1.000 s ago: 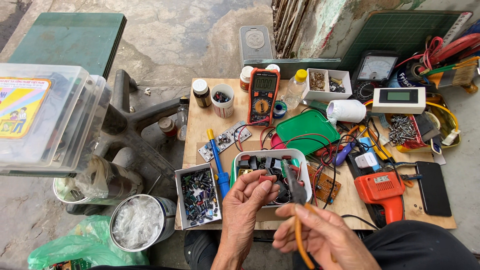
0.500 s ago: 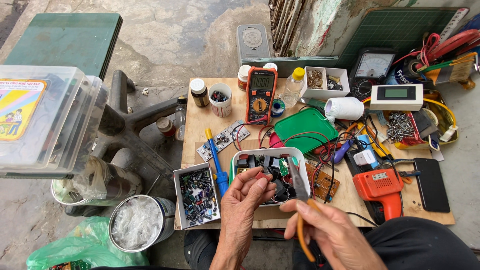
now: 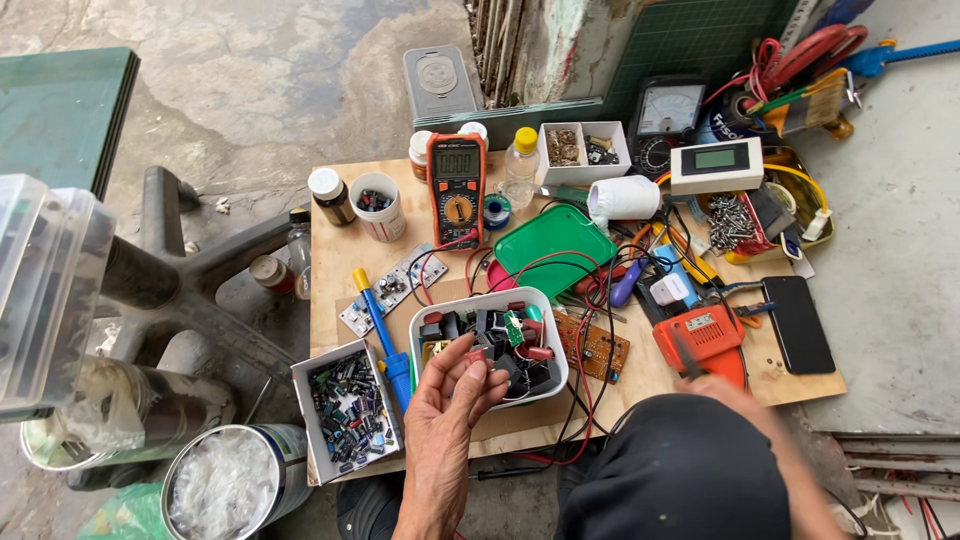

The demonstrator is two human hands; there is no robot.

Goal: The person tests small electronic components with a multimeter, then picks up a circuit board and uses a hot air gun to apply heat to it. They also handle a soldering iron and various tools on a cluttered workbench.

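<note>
My left hand [image 3: 448, 405] is raised palm-up at the near edge of a white tub [image 3: 548, 305] full of mixed electronic parts. Its thumb and fingertips pinch a small red component [image 3: 475, 353] just over the tub's near rim. My right hand [image 3: 735, 395] is blurred at the right, beside my dark-clad knee [image 3: 680, 480]. It is close to the handle of an orange soldering gun [image 3: 700, 335] lying on the wooden board [image 3: 335, 260]. Whether it grips anything is unclear.
A white box of small capacitors [image 3: 345, 405] and a blue-and-yellow tool [image 3: 382, 335] sit left of the tub. Behind are an orange multimeter [image 3: 457, 185], a green lid [image 3: 555, 240], a brown circuit board [image 3: 592, 345], red wires, meters and a black phone [image 3: 798, 325]. A metal can [image 3: 225, 490] stands on the floor.
My right hand, which held an orange piece in front of me, has swung right toward the orange soldering gun. My left hand stays at the tub with fingers now pinched on a red part.
</note>
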